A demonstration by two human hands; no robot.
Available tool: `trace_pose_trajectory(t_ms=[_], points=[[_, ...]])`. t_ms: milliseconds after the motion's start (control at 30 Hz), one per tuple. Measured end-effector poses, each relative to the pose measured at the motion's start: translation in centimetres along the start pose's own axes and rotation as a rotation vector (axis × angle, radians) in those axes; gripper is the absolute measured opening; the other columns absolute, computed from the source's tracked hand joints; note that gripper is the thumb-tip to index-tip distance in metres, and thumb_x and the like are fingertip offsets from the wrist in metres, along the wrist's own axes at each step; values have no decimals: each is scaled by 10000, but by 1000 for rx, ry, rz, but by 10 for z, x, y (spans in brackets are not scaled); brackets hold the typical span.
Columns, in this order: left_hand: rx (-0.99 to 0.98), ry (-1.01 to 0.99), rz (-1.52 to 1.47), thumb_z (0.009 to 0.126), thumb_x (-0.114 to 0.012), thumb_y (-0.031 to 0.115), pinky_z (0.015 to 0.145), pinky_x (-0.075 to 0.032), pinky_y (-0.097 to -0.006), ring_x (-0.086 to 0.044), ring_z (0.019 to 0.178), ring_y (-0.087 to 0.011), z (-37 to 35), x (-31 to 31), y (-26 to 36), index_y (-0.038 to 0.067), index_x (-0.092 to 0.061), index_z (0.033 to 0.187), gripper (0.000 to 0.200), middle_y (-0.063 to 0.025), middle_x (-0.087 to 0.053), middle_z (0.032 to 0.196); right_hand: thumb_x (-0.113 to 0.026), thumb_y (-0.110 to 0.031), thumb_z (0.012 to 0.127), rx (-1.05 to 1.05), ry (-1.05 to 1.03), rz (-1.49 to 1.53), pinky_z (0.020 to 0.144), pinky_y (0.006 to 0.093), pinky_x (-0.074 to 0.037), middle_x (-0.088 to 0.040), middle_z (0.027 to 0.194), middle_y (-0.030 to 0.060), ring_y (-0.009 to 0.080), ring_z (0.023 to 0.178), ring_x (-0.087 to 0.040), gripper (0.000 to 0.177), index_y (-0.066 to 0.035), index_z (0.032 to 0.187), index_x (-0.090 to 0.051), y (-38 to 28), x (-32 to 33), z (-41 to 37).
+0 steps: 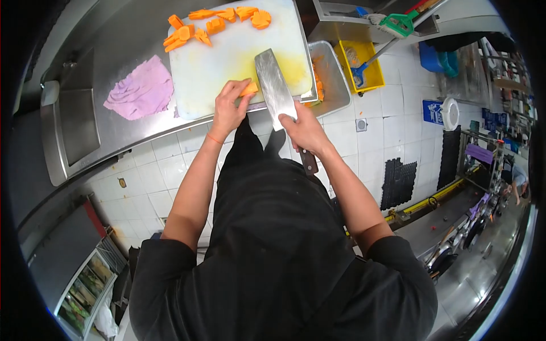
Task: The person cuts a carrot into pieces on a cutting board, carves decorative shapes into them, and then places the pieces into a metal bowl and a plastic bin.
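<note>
My right hand point(306, 129) is closed around a cleaver point(274, 82) with a broad steel blade and a dark wooden handle. The blade lies over the near part of a white cutting board point(213, 65), which has a yellow stain. Left of the blade, my left hand point(230, 105) pinches a small orange piece of carrot point(250, 88) near the board's front edge. A small gap separates the carrot piece from the cleaver. Several cut carrot pieces point(216, 25), some notched like flowers, lie along the board's far left side.
A pink cloth point(141, 90) lies on the steel counter point(133, 128), left of the board, beside a sink point(79, 113). On the right stand a grey bin point(336, 85) with orange scraps and a yellow bucket point(372, 77). Further right, a person point(518, 181) is partly visible.
</note>
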State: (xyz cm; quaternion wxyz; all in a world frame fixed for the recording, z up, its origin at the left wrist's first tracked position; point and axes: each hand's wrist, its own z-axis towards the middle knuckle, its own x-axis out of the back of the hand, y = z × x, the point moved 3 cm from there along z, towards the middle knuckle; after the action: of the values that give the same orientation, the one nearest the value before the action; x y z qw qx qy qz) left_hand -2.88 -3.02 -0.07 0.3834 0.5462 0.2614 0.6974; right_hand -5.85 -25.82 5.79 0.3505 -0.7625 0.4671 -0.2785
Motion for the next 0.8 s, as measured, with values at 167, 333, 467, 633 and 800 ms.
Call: trace_pose_trajectory(t_ms=[167, 333, 467, 633, 800], points=[[-23, -14, 20, 938, -789, 66, 832, -585, -395, -718, 915, -303, -1, -5, -3, 42, -795, 1220, 283, -131, -712, 1032, -582, -187, 1066, 17, -17, 7, 401, 348, -447, -607, 686, 65, 145, 418, -535, 350, 17, 1350, -569, -1, -2, 2], [-38, -19, 25, 943, -782, 57, 818, -587, -388, -720, 900, -299, 0, -5, 0, 45, -799, 1218, 276, -125, -715, 1026, -616, -197, 1065, 21, -7, 43, 383, 317, -407, -543, 615, 5, 105, 390, -481, 363, -37, 1387, -573, 8, -1, 8], [-41, -9, 14, 948, -776, 51, 811, -588, -382, -721, 897, -293, 0, -6, 0, 51, -800, 1229, 282, -120, -716, 1025, -604, -200, 1061, 31, -15, 8, 396, 331, -428, -572, 644, 34, 123, 406, -506, 378, -24, 1395, -574, 12, 0, 9], [-27, -20, 8, 956, -770, 50, 803, -587, -375, -721, 893, -284, 0, -7, 0, 74, -805, 1243, 291, -117, -715, 1033, -608, -195, 1060, 46, -10, 14, 388, 311, -407, -536, 621, -4, 98, 397, -480, 386, -38, 1411, -574, 12, -1, 8], [-30, -33, 16, 961, -761, 43, 797, -588, -369, -720, 890, -277, 1, -7, -1, 87, -808, 1249, 295, -115, -716, 1040, -600, -197, 1040, 63, 4, -56, 439, 365, -487, -640, 709, 104, 175, 445, -581, 364, 6, 1343, -584, 11, 0, 6]])
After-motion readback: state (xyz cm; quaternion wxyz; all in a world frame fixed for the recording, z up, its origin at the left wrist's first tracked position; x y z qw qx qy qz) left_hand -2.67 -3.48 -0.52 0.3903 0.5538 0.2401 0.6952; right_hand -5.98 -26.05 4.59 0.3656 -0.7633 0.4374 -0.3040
